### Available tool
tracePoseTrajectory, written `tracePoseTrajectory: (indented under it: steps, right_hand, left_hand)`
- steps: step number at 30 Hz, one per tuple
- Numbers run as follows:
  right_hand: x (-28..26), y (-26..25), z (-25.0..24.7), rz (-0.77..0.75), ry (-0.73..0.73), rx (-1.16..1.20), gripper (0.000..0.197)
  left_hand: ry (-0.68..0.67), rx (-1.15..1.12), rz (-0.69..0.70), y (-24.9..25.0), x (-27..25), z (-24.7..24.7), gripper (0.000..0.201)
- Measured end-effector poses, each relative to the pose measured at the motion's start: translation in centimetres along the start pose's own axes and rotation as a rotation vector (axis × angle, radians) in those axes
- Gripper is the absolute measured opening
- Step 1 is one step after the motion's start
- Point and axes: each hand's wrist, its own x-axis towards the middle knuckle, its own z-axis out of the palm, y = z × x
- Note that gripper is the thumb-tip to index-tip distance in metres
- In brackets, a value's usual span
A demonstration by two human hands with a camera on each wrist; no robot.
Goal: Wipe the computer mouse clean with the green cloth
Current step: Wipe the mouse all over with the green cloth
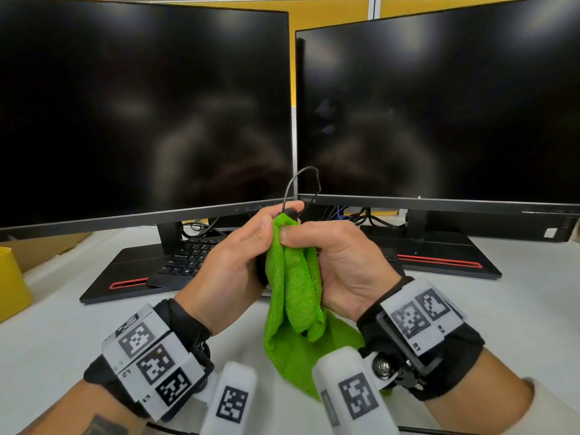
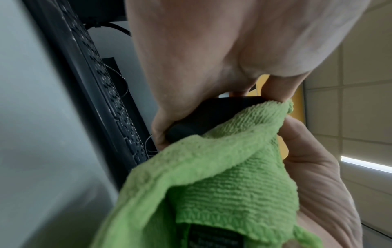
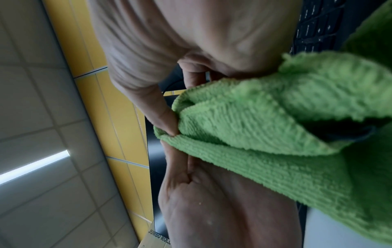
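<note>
Both hands are raised above the desk in the middle of the head view. My left hand [image 1: 238, 255] grips the black computer mouse [image 2: 212, 115], which is mostly hidden by fingers and cloth; only its front tip [image 1: 291, 211] and cable [image 1: 301, 177] show from above. My right hand [image 1: 339, 262] holds the green cloth [image 1: 295, 287] bunched against the mouse, thumb pressing on its top fold. In the left wrist view the cloth [image 2: 212, 176] covers the mouse's lower side. The right wrist view shows the thumb pinching the cloth [image 3: 265, 134]. The cloth's tail hangs down to the desk.
Two dark monitors [image 1: 141, 105] [image 1: 439, 114] stand close behind the hands. A black keyboard [image 1: 191, 255] lies under the left one, on its base. Cables [image 1: 361, 215] gather behind the stands. A yellow object [image 1: 9, 281] sits at the far left on the white desk [image 1: 62, 315].
</note>
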Motion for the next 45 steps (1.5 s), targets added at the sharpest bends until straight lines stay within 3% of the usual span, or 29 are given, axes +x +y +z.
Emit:
tracePoseTrajectory:
  steps: [1,2,4,6,12,14,19,24,26,29,32,34,38,45]
  right_hand:
    - [-0.1,-0.1,-0.1,0.000,0.003,-0.019,0.008]
    - [0.0,-0.1,-0.3,-0.009,0.016,-0.037,0.010]
    - [0.2,0.4,-0.4,-0.036,0.028,-0.088,0.034]
    - [0.1,0.7,-0.2,-0.038,0.027,-0.143,0.039]
    - [0.6,-0.5,-0.8,-0.014,0.070,-0.085,0.009]
    - [0.7,-1.4,-1.3,0.006,0.141,-0.008,0.024]
    - [0.6,-2.7,-2.3,-0.067,0.324,0.034,0.009]
    - [1.3,-2.2,-2.4,-0.177,0.446,-0.021,0.031]
    - [1.3,-2.2,-2.4,-0.221,0.431,-0.071,0.010]
    - [1.1,-2.1,-2.4,-0.287,0.364,-0.119,0.016]
    - [0.9,-1.8,-2.0,-0.361,0.279,-0.188,0.009]
    - [0.8,-1.3,-1.7,-0.401,0.225,-0.329,0.009]
    - [0.9,-0.3,-2.0,-0.494,0.157,-0.685,0.026]
    - [1.2,0.2,-1.8,-0.571,0.049,-0.864,0.021]
  left_hand:
    - [0.002,-0.011,-0.007,0.0,0.0,0.0,0.054]
    - [-0.005,-0.026,-0.018,0.0,-0.1,0.1,0.055]
    - [-0.009,-0.052,-0.041,0.0,-0.1,0.3,0.060]
    - [0.010,-0.074,-0.049,0.0,0.1,0.4,0.059]
    - [0.092,-0.150,-0.109,0.8,0.6,0.3,0.061]
    - [0.125,-0.191,-0.144,1.0,0.8,-0.1,0.070]
    - [0.210,-0.164,-0.178,1.4,1.1,-1.2,0.086]
    - [0.199,-0.142,-0.178,1.8,0.8,-1.5,0.081]
    - [0.170,-0.157,-0.193,1.8,0.6,-1.4,0.076]
    - [0.124,-0.152,-0.228,1.7,0.5,-1.1,0.069]
    - [0.056,-0.122,-0.256,1.4,0.6,-0.5,0.063]
    - [0.014,-0.108,-0.266,1.1,0.6,-0.4,0.062]
    - [-0.036,-0.072,-0.288,0.6,0.5,-0.1,0.063]
    - [0.058,-0.138,-0.262,0.6,0.6,0.1,0.063]
